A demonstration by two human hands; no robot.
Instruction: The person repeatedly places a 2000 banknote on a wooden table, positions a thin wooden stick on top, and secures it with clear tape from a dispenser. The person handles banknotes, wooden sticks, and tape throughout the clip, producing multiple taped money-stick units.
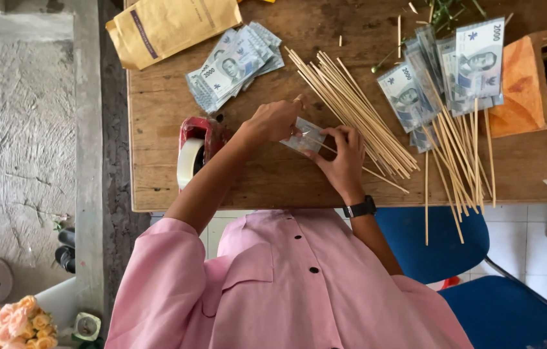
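A small folded grey-blue banknote (304, 135) is pinched against the worn wooden tabletop (273, 178) by the left hand (276, 121), fingers closed on its upper edge. The right hand (343, 155) (a black watch on its wrist) is curled over the note's other end, where a thin bamboo stick (377, 175) lies under the fingers. A red tape dispenser (194, 150) sits just beside the left forearm.

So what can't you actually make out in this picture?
All in the head view:
- The banknote held by the left hand and right hand: mostly covered by fingers.
- The wooden box: cut off by the right edge, its inside in shadow.
- The tape dispenser: partly hidden by the left forearm.
- The brown envelope: cropped by the top edge.
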